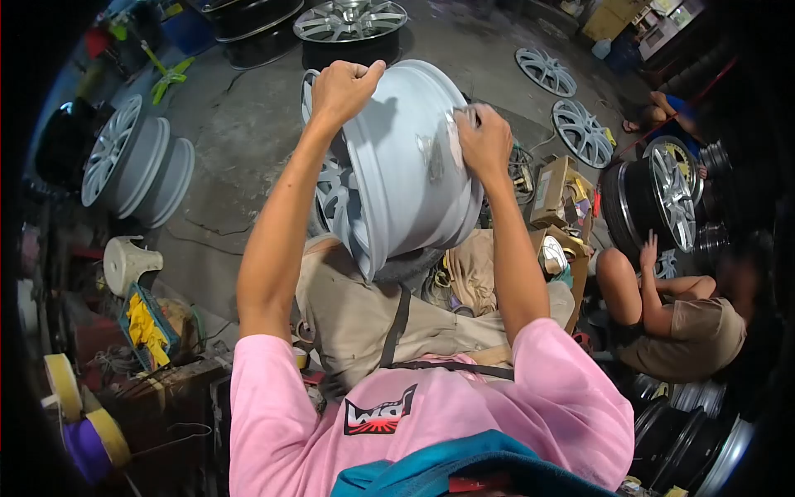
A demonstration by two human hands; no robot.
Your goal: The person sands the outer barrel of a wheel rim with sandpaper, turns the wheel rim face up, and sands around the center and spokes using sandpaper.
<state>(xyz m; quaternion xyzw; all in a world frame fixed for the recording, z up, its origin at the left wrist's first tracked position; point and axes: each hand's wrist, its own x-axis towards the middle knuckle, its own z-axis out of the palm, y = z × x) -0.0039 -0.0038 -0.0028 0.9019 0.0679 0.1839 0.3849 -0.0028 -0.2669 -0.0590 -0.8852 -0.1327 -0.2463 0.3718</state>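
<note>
A grey wheel rim [406,157] is tilted on its side in front of my knees, its spoked face turned left. My left hand [344,91] is closed over the edge near the spoked side, with its fingertips hidden behind the rim. On the barrel, toward the far right edge, my right hand [486,141] is curled and pressed against the surface. What lies under its fingers, if anything, is hidden. Beside that hand the barrel shows a rough, scuffed patch [432,156] of darker grey and a pale pinkish strip.
More wheels stand at the left [120,153] and back [351,23]. Flat spoked wheel faces [582,132] lie at the back right. Cardboard boxes [551,195] with supplies stand right of my knees. Another person [687,327] sits at the right by a tyred wheel [625,207]. A stool [131,263] is left.
</note>
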